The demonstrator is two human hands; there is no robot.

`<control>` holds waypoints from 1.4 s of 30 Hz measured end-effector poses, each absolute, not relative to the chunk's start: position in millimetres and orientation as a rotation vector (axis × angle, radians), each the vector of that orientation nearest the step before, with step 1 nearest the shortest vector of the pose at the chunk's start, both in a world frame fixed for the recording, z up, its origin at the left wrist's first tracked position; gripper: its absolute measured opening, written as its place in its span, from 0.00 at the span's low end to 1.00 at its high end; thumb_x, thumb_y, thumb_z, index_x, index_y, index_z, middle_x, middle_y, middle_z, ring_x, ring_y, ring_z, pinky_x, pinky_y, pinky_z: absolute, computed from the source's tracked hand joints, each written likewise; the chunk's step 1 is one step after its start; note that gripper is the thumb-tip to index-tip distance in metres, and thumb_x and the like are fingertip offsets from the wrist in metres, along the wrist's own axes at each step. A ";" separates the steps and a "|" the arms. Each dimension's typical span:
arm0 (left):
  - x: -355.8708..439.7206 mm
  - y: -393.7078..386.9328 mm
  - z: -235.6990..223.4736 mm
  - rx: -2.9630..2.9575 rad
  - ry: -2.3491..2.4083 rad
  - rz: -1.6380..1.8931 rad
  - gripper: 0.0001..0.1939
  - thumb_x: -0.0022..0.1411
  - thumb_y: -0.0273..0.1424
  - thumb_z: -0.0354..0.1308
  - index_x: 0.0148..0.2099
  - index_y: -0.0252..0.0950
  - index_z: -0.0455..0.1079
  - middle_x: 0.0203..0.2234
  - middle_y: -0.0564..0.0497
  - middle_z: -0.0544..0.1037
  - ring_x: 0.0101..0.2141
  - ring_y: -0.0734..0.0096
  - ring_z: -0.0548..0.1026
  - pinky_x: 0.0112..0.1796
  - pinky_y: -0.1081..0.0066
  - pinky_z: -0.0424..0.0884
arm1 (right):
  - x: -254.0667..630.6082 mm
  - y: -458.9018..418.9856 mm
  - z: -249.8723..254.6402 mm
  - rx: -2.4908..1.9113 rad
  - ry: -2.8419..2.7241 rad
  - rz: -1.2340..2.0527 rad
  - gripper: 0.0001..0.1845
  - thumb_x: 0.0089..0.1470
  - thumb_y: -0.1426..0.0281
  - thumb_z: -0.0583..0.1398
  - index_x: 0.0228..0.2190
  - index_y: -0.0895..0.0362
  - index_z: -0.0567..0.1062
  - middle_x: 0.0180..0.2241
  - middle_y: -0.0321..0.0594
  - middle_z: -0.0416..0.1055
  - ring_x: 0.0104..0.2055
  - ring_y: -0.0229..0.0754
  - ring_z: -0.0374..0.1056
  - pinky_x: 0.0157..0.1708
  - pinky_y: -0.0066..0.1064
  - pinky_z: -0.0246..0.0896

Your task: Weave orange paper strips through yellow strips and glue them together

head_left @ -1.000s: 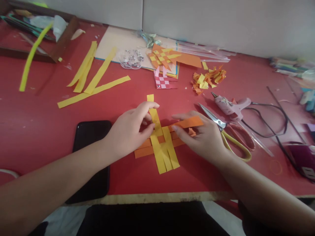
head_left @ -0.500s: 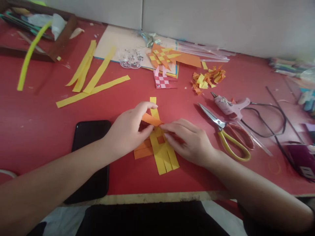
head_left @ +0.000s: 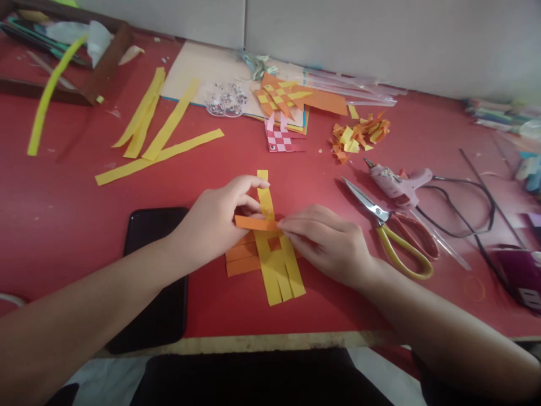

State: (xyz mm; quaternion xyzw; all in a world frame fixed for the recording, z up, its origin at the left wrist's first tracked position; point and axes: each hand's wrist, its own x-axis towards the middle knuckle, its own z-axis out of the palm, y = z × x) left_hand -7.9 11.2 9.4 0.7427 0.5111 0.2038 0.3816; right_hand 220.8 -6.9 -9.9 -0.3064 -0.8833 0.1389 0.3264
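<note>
Black smartphone (head_left: 163, 316) beside left forearm. Left hand (head_left: 215, 211) loosely curled, half open, by standing-out yellow strip (head_left: 265, 194); firm hold or mere touch, cannot tell. Flat orange strips (head_left: 243, 266) lie left of overlapping yellow strips (head_left: 274, 276), on red tabletop (head_left: 220, 310). Raised orange strip (head_left: 256, 224) crosses above them: free end, pointing right one second ago, now points left, lower than half second ago. Suggests fold-back across weave, not yet pressed flat. Right hand (head_left: 327, 239) nearly closed, fingertips apparently pinching strip's right end.

Free tabletop (head_left: 313, 179) between right hand (head_left: 327, 242) and checked fish (head_left: 282, 140); obstacles: scissors (head_left: 381, 215) at right, phone (head_left: 165, 316) at left.
</note>
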 end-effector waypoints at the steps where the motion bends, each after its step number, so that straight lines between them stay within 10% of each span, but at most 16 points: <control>1: -9.5 12.2 8.8 1.907 1.282 0.511 0.28 0.54 0.21 0.58 0.57 0.42 0.64 0.39 0.56 0.83 0.39 0.69 0.81 0.39 0.73 0.73 | 221.1 -6.6 -9.9 -0.770 -2.327 0.372 0.11 0.57 0.81 0.60 0.41 0.59 0.76 0.38 0.42 0.79 0.40 0.40 0.75 0.43 0.34 0.73; 9: -18.7 15.5 17.5 1.898 1.145 0.453 0.20 0.64 0.22 0.46 0.54 0.44 0.69 0.48 0.56 0.80 0.49 0.71 0.77 0.49 0.72 0.72 | 223.9 -4.2 -10.1 -0.683 -2.372 0.404 0.13 0.56 0.82 0.60 0.41 0.57 0.78 0.37 0.40 0.80 0.42 0.43 0.72 0.41 0.37 0.73; 16: -12.9 12.6 17.4 2.155 1.144 0.452 0.07 0.62 0.33 0.60 0.43 0.38 0.70 0.36 0.53 0.78 0.40 0.65 0.76 0.42 0.66 0.71 | 225.7 -4.0 -9.3 -0.641 -2.403 0.496 0.15 0.56 0.83 0.58 0.44 0.61 0.77 0.42 0.44 0.79 0.47 0.44 0.71 0.48 0.39 0.71; 25: -15.2 11.7 9.5 2.064 1.178 0.459 0.15 0.62 0.28 0.59 0.50 0.39 0.62 0.38 0.52 0.75 0.41 0.66 0.75 0.42 0.66 0.71 | 232.8 3.2 -3.1 -0.813 -2.332 0.446 0.09 0.55 0.79 0.62 0.38 0.60 0.79 0.41 0.48 0.78 0.42 0.45 0.74 0.43 0.40 0.73; 31: -16.4 9.7 19.7 2.014 1.191 0.452 0.03 0.69 0.31 0.48 0.44 0.39 0.61 0.38 0.51 0.75 0.37 0.70 0.75 0.36 0.69 0.70 | 232.7 3.4 -3.4 -0.753 -2.433 0.421 0.10 0.58 0.76 0.61 0.42 0.59 0.79 0.43 0.47 0.78 0.45 0.45 0.74 0.46 0.42 0.72; 42: -23.6 13.4 22.9 2.178 1.223 0.260 0.10 0.64 0.38 0.58 0.37 0.39 0.62 0.30 0.52 0.73 0.30 0.67 0.71 0.30 0.69 0.64 | 231.3 2.8 -2.3 -0.715 -2.560 0.370 0.13 0.59 0.75 0.59 0.44 0.55 0.78 0.45 0.44 0.77 0.47 0.47 0.70 0.47 0.44 0.70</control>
